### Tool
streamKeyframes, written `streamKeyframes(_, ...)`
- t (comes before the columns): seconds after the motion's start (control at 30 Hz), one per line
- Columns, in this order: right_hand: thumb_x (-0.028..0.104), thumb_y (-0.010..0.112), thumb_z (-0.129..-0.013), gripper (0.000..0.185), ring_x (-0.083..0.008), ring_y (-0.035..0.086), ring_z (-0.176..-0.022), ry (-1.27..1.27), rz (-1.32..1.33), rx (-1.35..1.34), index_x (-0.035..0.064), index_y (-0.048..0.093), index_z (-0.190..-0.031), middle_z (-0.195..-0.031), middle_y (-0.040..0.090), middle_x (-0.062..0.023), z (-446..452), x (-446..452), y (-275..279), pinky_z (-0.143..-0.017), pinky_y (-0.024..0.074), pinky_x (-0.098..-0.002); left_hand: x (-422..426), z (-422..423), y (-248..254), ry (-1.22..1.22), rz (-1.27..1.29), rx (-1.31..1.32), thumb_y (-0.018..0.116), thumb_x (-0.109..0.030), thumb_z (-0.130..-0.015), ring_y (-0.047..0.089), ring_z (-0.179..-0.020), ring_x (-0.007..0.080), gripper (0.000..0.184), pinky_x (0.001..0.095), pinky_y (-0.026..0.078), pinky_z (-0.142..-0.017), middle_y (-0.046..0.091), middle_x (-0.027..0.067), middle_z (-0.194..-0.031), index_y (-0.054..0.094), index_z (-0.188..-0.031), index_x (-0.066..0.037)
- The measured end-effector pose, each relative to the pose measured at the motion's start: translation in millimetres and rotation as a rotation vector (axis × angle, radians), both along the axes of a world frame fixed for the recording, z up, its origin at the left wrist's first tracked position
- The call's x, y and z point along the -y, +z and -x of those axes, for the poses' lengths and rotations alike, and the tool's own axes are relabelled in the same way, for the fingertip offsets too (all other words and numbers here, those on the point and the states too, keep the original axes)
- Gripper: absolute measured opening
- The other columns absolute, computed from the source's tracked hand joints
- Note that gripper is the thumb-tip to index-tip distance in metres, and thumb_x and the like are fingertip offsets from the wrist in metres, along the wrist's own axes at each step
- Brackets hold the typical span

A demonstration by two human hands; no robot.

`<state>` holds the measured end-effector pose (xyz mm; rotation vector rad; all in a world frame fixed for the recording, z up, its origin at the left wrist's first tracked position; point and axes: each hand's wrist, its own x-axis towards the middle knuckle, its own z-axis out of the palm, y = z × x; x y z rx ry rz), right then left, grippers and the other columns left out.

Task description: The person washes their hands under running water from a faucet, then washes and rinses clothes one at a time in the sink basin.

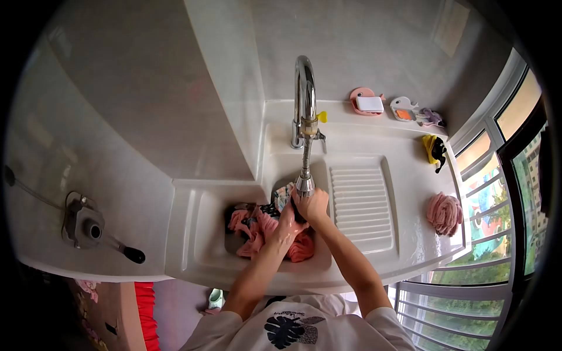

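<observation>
Under the faucet's spray head [305, 186], my right hand [312, 206] is closed on a small dark piece of fabric [298, 214]. My left hand [291, 225] meets it from below, its wet fingers wrapped at the same fabric; most of the fingertips are hidden. Pink clothes [249, 234] lie bunched in the sink basin [205, 228] beneath both hands, mixed with dark patterned cloth. A light multicoloured cloth [283, 196] sits just behind my left hand.
A ribbed washboard [362, 205] is moulded right of the basin. On the counter's right lie a rolled pink cloth [445, 214] and a yellow-and-black item [434, 150]. Soap dishes [366, 104] line the back ledge. A crank mechanism [85, 222] is on the left wall.
</observation>
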<state>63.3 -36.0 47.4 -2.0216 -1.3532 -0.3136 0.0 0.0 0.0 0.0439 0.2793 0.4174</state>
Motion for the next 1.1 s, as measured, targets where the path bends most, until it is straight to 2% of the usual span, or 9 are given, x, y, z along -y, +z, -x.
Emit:
streamKeyframes(0.23,0.025,0.063,-0.073,0.021,-0.0302,0.057,-0.044,0.147,-0.061,-0.084,0.0105,0.058,-0.059,-0.048,0.055,-0.0116,30.3,14.2,10.8,-0.042,0.0447,-0.0411,-33.2,-1.4,-29.9,-0.151,-0.207,0.378,0.046,-0.045,-0.092,0.054,-0.062,0.0189,0.036,0.0342,0.046,-0.057,0.055,0.0024,-0.07,0.057,-0.086,-0.011)
streamKeyframes(0.37,0.023,0.062,-0.07,0.021,-0.0277,0.058,-0.044,-0.218,0.067,-0.108,0.0097,0.056,-0.054,-0.05,0.056,-0.0123,-2.8,-3.7,15.6,-0.042,0.0464,-0.0401,7.8,-8.5,30.3,0.069,0.054,-0.289,0.046,-0.037,-0.093,0.058,-0.066,0.0193,0.03,0.0318,0.049,-0.062,0.06,0.0035,-0.077,0.058,-0.092,-0.009)
streamKeyframes(0.43,0.027,0.064,-0.072,0.019,-0.0323,0.06,-0.05,-0.156,0.214,-0.141,0.011,0.061,-0.062,-0.053,0.057,-0.014,9.2,9.0,10.0,-0.049,0.048,-0.0419,-14.2,-6.6,-26.8,0.049,-0.816,-0.272,0.044,-0.034,-0.094,0.057,-0.068,0.0164,0.028,0.0301,0.047,-0.063,0.059,0.0034,-0.078,0.058,-0.095,-0.009)
streamKeyframes(0.53,0.024,0.066,-0.068,0.017,-0.0289,0.06,-0.051,0.051,-0.028,-0.171,0.0095,0.058,-0.062,-0.058,0.06,-0.0132,30.4,18.7,3.4,-0.047,0.0477,-0.0399,33.5,-15.9,-8.3,0.495,-0.155,0.645,0.04,-0.033,-0.095,0.055,-0.074,0.013,0.029,0.0286,0.044,-0.063,0.056,0.0035,-0.083,0.056,-0.102,-0.01)
streamKeyframes(0.67,0.021,0.067,-0.071,0.021,-0.0375,0.06,-0.07,-0.122,-0.046,-0.399,0.0018,0.058,-0.074,-0.073,0.061,-0.0202,-3.7,5.4,24.9,-0.061,0.0479,-0.0422,8.1,-1.9,16.4,0.075,-0.057,-0.131,0.04,-0.031,-0.095,0.057,-0.098,0.018,0.031,0.033,0.046,-0.088,0.059,0.0046,-0.104,0.054,-0.111,-0.009)
streamKeyframes(0.83,0.006,0.056,-0.077,0.039,-0.0447,0.043,-0.105,0.213,-0.229,-0.657,-0.0046,0.049,-0.114,-0.115,0.046,-0.0266,14.7,10.3,-4.3,-0.094,0.0354,-0.0452,-1.8,-0.4,-27.6,0.01,-0.309,-0.016,0.041,-0.033,-0.095,0.054,-0.102,0.0156,0.033,0.0324,0.044,-0.09,0.058,0.0035,-0.11,0.053,-0.115,-0.009)
streamKeyframes(0.87,0.008,0.055,-0.079,0.042,-0.0462,0.041,-0.11,0.231,-0.256,-0.524,-0.0046,0.047,-0.118,-0.121,0.042,-0.0283,32.4,18.9,-0.5,-0.097,0.0328,-0.0465,12.4,-4.1,-22.1,0.212,-0.035,0.255,0.042,-0.034,-0.095,0.054,-0.102,0.0155,0.036,0.0322,0.043,-0.092,0.057,0.0033,-0.11,0.051,-0.118,-0.009)
streamKeyframes(0.97,0.015,0.055,-0.084,0.047,-0.048,0.029,-0.127,0.307,-0.262,-0.429,-0.0042,0.044,-0.126,-0.136,0.031,-0.0318,38.3,29.7,3.5,-0.105,0.0249,-0.0503,3.3,8.7,44.7,0.291,-0.72,-0.132,0.043,-0.037,-0.095,0.052,-0.104,0.0176,0.046,0.0319,0.039,-0.096,0.055,0.005,-0.116,0.043,-0.13,-0.008)
streamKeyframes(1.1,0.012,0.05,-0.086,0.045,-0.0416,0.026,-0.131,-0.051,-0.184,-0.364,0.0019,0.044,-0.129,-0.14,0.034,-0.0228,-18.0,1.6,-8.0,-0.107,0.0232,-0.048,22.8,0.3,15.7,0.048,-0.204,-0.085,0.04,-0.039,-0.097,0.044,-0.118,0.0215,0.047,0.0352,0.036,-0.1,0.045,0.0045,-0.132,0.039,-0.134,-0.011)
